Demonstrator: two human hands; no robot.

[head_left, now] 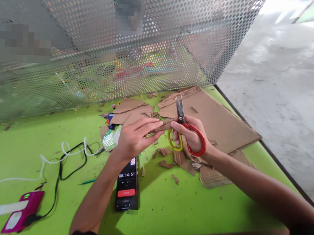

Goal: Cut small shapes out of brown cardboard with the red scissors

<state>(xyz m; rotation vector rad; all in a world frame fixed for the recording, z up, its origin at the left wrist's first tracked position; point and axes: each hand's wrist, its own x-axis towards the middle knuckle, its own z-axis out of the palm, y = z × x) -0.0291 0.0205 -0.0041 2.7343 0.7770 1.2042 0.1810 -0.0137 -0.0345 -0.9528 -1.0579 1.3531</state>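
My right hand (194,133) holds a pair of scissors (181,115) with one red and one yellow handle loop. The dark blades point up and away, slightly parted. A small strip of cardboard (166,125) spans the gap between my hands. My left hand (135,137) pinches its near end between fingers and thumb, while the other end meets my right fingertips. Behind the scissors lies a large flat cardboard sheet (219,116). Torn cardboard scraps (182,162) are strewn below my right hand, and more cardboard pieces (130,107) lie beyond my left.
A phone (126,194) showing a timer lies below my left hand. On the left are a magenta device (23,210), black and white cables (64,158) and a green stick (88,181). A perforated metal panel (149,58) stands across the back of the green table (189,209).
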